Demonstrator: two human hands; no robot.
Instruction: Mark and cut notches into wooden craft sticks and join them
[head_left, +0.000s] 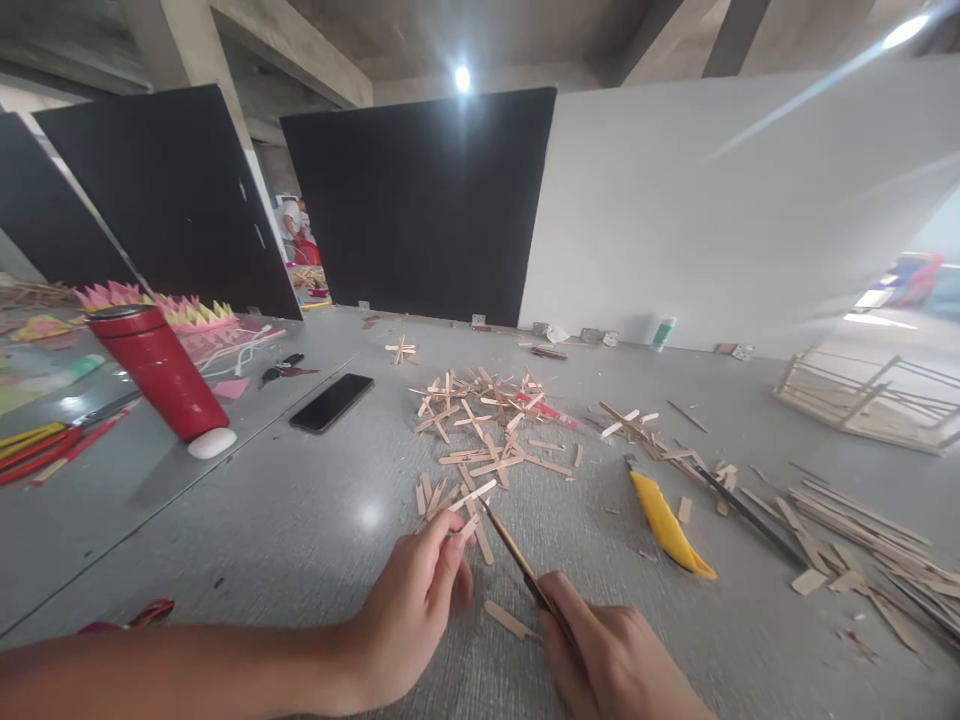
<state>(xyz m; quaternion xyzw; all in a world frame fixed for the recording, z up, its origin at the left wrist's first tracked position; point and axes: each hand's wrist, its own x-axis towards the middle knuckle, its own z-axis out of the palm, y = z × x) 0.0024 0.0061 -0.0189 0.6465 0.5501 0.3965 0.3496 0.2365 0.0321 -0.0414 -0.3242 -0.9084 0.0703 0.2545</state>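
Pale flat wooden stick [480, 491] above the grey desk [300, 530], pinched in your left hand [411, 592]; your right hand [604, 640] wraps a slim brown-and-black tool [514, 551], tip just beside it. Likely detail work; next move seems to need steady left fingers

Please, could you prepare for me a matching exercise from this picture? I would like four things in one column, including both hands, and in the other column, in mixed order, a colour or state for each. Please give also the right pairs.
Things:
1. Left hand
2. Smartphone
3. Insulated bottle
4. Right hand

Colours or states:
A. Black, lying flat
B. Holds a thin pointed tool
C. Holds a flat wooden stick
D. Red, with a dark lid

Right pairs: 1-C, 2-A, 3-D, 4-B
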